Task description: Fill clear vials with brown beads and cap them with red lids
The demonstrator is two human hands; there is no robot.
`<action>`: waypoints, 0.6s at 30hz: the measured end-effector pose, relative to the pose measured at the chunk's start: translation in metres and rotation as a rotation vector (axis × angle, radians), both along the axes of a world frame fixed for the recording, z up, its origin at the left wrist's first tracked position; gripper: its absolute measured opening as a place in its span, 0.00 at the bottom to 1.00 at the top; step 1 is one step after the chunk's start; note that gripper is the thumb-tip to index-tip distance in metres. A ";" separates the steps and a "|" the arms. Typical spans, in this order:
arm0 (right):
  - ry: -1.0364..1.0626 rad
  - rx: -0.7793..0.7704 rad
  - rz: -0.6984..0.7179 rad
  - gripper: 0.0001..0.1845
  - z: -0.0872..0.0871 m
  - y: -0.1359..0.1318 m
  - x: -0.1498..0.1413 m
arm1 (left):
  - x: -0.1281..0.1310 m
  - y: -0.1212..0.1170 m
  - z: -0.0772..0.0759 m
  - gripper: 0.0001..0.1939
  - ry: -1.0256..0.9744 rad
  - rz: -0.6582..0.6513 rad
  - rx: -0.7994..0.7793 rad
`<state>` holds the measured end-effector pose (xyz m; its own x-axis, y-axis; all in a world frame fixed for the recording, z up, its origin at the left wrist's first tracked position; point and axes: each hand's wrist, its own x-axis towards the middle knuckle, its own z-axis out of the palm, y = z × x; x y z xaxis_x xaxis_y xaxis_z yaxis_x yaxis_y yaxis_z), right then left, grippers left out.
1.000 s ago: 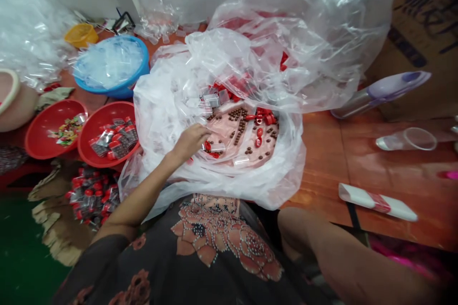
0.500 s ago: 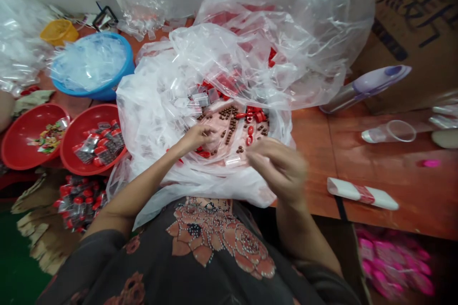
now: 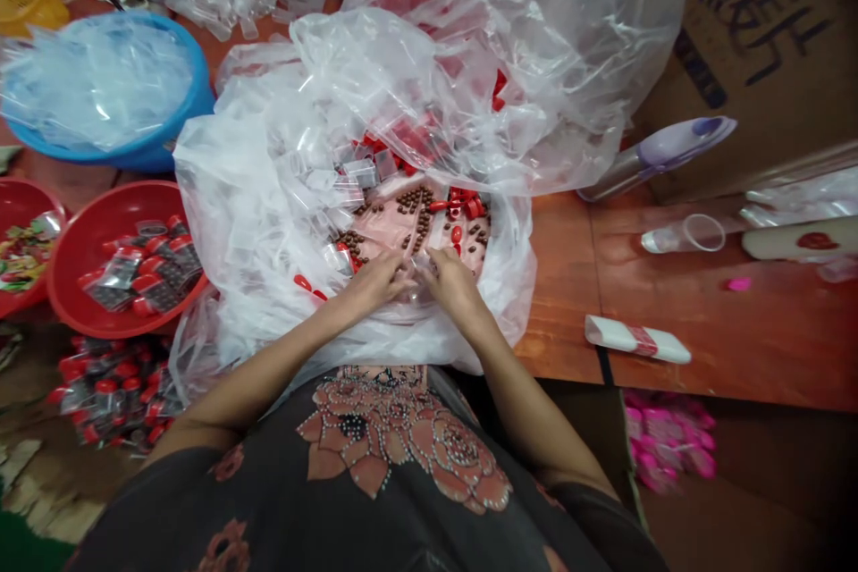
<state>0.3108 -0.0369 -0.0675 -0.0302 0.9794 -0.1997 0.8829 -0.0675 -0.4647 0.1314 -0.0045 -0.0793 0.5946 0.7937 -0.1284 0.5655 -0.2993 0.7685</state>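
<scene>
A pink basin [image 3: 402, 232] lined with a big clear plastic bag [image 3: 281, 197] sits right in front of me. It holds brown pellets [image 3: 419, 201], red caps [image 3: 462, 207] and small clear vials [image 3: 358, 172]. My left hand [image 3: 376, 279] and my right hand [image 3: 454, 279] meet at the basin's near edge, fingertips pinched together over a small clear piece that I cannot make out.
A red bowl [image 3: 90, 241] of filled red-capped vials stands at left, more vials [image 3: 107, 384] heaped below it. A blue basin [image 3: 180, 121] of clear plastic is behind. At right lie a clear cup [image 3: 684, 234], a purple-topped device [image 3: 660, 152], a white-red tube [image 3: 636, 340] and a cardboard box [image 3: 757, 36].
My right hand came up from my lap into the basin and joined my left hand. The view shifted down and to the right.
</scene>
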 end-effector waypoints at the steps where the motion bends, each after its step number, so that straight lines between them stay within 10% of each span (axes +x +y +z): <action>1: -0.017 -0.037 -0.034 0.25 0.001 0.004 -0.001 | 0.000 -0.003 -0.001 0.09 0.040 -0.071 0.032; 18: -0.215 -0.151 -0.067 0.27 0.010 -0.005 -0.032 | -0.003 -0.022 -0.023 0.15 0.199 -0.223 0.207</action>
